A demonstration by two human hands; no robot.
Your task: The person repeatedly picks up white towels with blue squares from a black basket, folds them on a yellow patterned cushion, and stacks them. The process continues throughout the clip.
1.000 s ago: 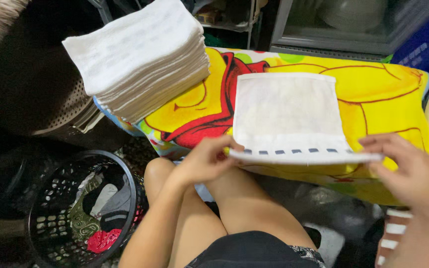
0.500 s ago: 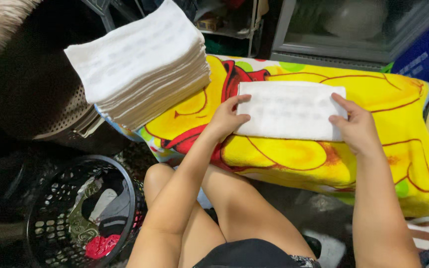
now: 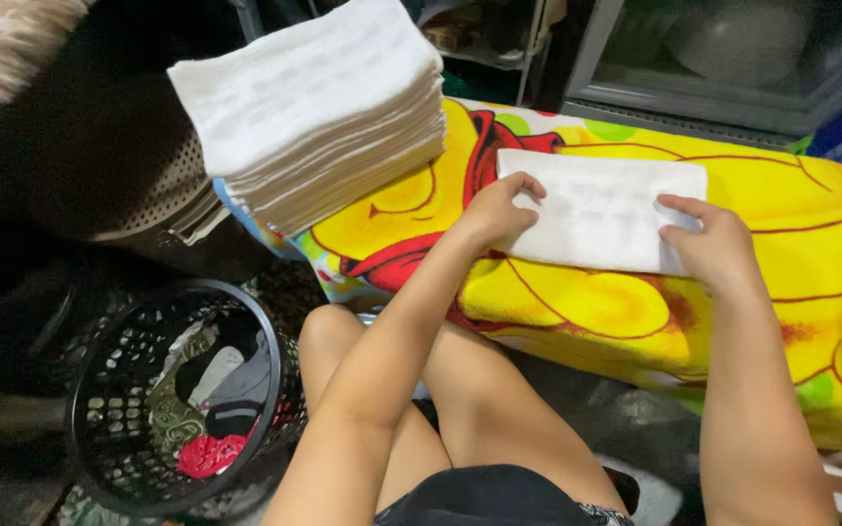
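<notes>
A white cloth (image 3: 601, 209), folded in half, lies flat on a yellow blanket with red outlines (image 3: 577, 317). My left hand (image 3: 499, 209) presses on the cloth's left end with fingers over its edge. My right hand (image 3: 708, 244) rests flat on the cloth's right end. Left of the cloth, on the same blanket, stands a tall stack of folded white cloths (image 3: 319, 112), tilted slightly.
A black plastic basket (image 3: 172, 394) holding mixed fabric, including a red piece, stands on the floor at the lower left. My bare knees are under the blanket's front edge. A metal-framed cabinet (image 3: 733, 68) runs along the back. Dark perforated material (image 3: 99, 185) sits at left.
A second ago both hands held the open cloth's near edge up. They folded it away over itself and now press the halved cloth flat; the view shifted slightly left.
</notes>
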